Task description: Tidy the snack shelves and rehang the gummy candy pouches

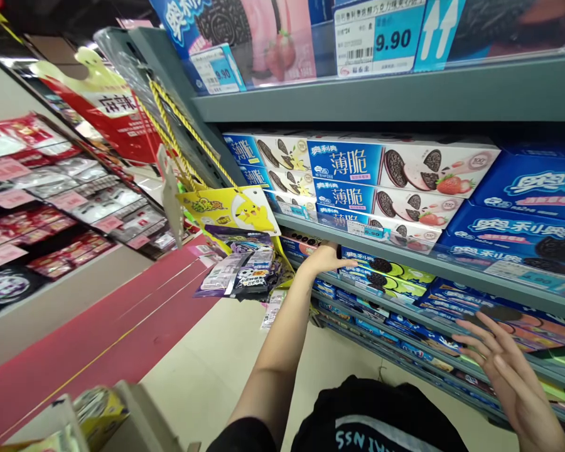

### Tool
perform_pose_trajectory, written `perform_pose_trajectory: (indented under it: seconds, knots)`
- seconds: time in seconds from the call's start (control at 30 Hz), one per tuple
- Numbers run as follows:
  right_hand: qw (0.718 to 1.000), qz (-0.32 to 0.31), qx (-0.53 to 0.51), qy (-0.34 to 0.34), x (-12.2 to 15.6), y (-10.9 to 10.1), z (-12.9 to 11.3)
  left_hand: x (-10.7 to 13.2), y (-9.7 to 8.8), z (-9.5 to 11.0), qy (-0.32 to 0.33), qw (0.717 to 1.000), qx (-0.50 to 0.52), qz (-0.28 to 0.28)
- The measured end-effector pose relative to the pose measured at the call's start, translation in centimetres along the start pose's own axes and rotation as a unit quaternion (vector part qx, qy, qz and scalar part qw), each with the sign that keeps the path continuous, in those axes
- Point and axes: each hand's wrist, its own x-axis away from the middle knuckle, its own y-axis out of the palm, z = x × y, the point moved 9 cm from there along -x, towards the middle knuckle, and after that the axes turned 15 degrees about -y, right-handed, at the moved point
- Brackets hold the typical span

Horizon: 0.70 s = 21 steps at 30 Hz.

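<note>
My left hand (327, 257) reaches into the second shelf from the top shown, its fingers curled over the end of a blue biscuit box (381, 269) with green and black cookies printed on it. Whether it grips the box or only touches it is hidden. My right hand (503, 358) hovers open, fingers spread, in front of the lower rows of blue biscuit boxes (456, 314), touching nothing.
Stacked white-and-blue biscuit boxes (381, 182) fill the shelf above. A grey shelf edge (405, 88) carries 9.90 price tags. Yellow hanging snack packs (235, 213) dangle left of the shelf. Across the red floor strip (98, 339) stands another rack of packets (51, 207).
</note>
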Motion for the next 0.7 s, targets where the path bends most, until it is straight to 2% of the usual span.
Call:
perform_pose_trajectory:
  seconds: [0.13,0.27,0.37,0.57,0.7]
  knots:
    - [0.999,-0.036,-0.017,-0.024,-0.3,0.1,0.9,0.3,0.3,0.7,0.025,1.0,0.0,-0.004]
    - [0.998,-0.06,-0.031,-0.008,-0.3,-0.4,1.8,0.2,0.1,1.2,0.04,0.999,0.012,-0.001]
    - [0.994,-0.098,-0.035,-0.039,-0.5,-1.0,1.9,0.8,-0.3,1.3,0.037,0.998,0.035,0.021]
    - [0.979,-0.197,-0.013,-0.057,-1.7,-4.0,3.4,4.0,-0.8,1.5,0.049,0.98,0.149,0.125]
    - [0.947,-0.303,-0.038,-0.095,-3.4,-6.4,6.2,5.7,-0.5,0.8,0.028,0.951,0.214,0.22]
